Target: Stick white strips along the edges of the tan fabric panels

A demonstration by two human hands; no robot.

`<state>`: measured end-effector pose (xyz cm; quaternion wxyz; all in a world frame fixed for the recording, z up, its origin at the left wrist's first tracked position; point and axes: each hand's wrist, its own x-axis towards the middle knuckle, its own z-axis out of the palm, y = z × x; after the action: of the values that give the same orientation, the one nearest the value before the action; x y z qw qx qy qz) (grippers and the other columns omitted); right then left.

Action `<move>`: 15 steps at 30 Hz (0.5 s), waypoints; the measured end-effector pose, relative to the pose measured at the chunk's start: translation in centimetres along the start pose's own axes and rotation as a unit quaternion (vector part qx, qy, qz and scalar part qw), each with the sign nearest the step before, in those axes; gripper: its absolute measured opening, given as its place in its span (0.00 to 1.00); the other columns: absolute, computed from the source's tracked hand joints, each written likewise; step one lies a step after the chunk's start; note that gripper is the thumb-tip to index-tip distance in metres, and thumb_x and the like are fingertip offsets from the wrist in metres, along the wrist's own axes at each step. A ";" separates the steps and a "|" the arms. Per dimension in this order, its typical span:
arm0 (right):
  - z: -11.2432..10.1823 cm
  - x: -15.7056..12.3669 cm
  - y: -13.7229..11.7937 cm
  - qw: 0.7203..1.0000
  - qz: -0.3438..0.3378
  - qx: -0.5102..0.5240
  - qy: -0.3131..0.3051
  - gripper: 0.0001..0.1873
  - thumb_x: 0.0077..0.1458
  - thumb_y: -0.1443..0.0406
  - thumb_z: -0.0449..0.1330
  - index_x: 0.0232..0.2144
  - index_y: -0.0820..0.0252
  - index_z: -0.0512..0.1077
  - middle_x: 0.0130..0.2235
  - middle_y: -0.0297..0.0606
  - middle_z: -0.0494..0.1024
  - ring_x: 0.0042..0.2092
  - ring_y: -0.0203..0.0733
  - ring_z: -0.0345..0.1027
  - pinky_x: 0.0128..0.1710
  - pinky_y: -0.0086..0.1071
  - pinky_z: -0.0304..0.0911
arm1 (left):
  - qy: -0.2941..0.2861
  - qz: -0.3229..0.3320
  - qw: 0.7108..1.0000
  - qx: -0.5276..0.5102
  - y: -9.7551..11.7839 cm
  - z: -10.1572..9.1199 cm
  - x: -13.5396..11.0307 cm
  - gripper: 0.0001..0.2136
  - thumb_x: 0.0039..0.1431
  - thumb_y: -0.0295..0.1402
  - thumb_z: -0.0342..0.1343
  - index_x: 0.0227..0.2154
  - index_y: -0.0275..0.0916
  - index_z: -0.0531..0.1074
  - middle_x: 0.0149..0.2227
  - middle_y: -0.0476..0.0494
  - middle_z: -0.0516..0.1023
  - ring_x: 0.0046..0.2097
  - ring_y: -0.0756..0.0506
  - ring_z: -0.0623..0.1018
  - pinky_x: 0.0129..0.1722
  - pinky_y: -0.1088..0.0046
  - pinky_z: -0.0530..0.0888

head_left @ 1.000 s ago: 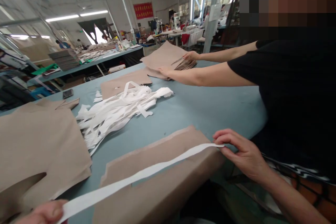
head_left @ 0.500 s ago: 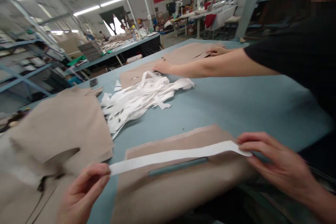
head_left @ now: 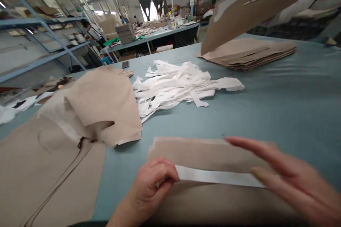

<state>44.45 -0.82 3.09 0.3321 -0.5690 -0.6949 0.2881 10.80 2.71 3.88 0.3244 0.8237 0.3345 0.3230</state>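
A blue-green table bears, near its middle, a loose heap of white strips. At two o'clock rests a stack of brown sheets. At ten lies a small dark slab, probably a phone. A notched brown piece lies at nine, a larger sheet at eight, a brown panel at five.

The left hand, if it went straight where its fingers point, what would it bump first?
Going along the white strip, the left hand would probably bump the right hand first, though depth is hard to judge.
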 end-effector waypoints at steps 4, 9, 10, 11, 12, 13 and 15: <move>7.1 4.9 -6.4 0.960 0.017 0.125 -0.251 0.23 0.60 0.52 0.57 0.54 0.50 0.73 0.53 0.40 0.78 0.52 0.51 0.71 0.52 0.40 0.65 | 0.027 0.010 0.999 0.015 -0.9 -0.1 -0.7 0.11 0.58 0.17 0.51 0.33 0.42 0.70 0.34 0.51 0.77 0.37 0.52 0.76 0.39 0.79 0.71; 12.0 8.1 -7.9 0.907 0.124 0.248 -0.316 0.19 0.52 0.51 0.65 0.35 0.60 0.73 0.29 0.32 0.72 0.31 0.34 0.61 0.28 0.26 0.56 | 0.082 0.008 0.996 0.012 -2.1 0.2 -2.1 0.12 0.58 0.17 0.51 0.32 0.42 0.69 0.34 0.51 0.76 0.37 0.53 0.76 0.39 0.80 0.73; 12.3 8.4 -7.8 0.898 0.148 0.263 -0.322 0.19 0.50 0.51 0.66 0.33 0.61 0.72 0.27 0.30 0.69 0.29 0.32 0.58 0.27 0.25 0.53 | 0.097 0.006 0.995 0.016 -2.4 0.2 -2.4 0.12 0.58 0.17 0.51 0.33 0.43 0.70 0.35 0.51 0.76 0.38 0.52 0.77 0.40 0.79 0.73; 12.6 8.7 -7.6 0.891 0.165 0.270 -0.326 0.18 0.50 0.52 0.66 0.31 0.61 0.71 0.25 0.28 0.67 0.27 0.31 0.55 0.26 0.25 0.50 | 0.119 -0.001 0.993 0.029 -2.7 0.3 -2.8 0.11 0.59 0.18 0.51 0.35 0.43 0.70 0.37 0.50 0.77 0.39 0.52 0.77 0.40 0.78 0.74; 12.7 9.0 -7.6 0.889 0.174 0.268 -0.327 0.17 0.49 0.53 0.66 0.29 0.61 0.70 0.24 0.27 0.66 0.26 0.31 0.54 0.25 0.25 0.49 | 0.147 -0.012 0.988 0.051 -3.1 0.3 -3.1 0.11 0.59 0.20 0.52 0.39 0.43 0.70 0.40 0.48 0.77 0.41 0.51 0.78 0.42 0.77 0.75; 12.7 9.4 -7.6 0.893 0.179 0.258 -0.323 0.17 0.49 0.53 0.66 0.28 0.61 0.70 0.23 0.27 0.65 0.26 0.31 0.53 0.25 0.25 0.49 | 0.181 -0.027 0.980 0.081 -3.4 0.4 -3.6 0.11 0.60 0.22 0.53 0.42 0.43 0.70 0.43 0.46 0.77 0.44 0.49 0.78 0.44 0.75 0.75; 12.5 10.3 -7.7 0.907 0.184 0.229 -0.303 0.16 0.49 0.53 0.64 0.27 0.60 0.69 0.22 0.27 0.65 0.25 0.31 0.53 0.25 0.26 0.50 | 0.237 -0.054 0.958 0.152 -4.2 0.4 -4.5 0.10 0.61 0.26 0.55 0.45 0.42 0.69 0.45 0.44 0.77 0.46 0.47 0.78 0.45 0.72 0.75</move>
<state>28.61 7.54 2.77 0.1679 -0.4807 -0.5602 0.6534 7.10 1.58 -0.91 0.1239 0.7436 0.4912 0.4364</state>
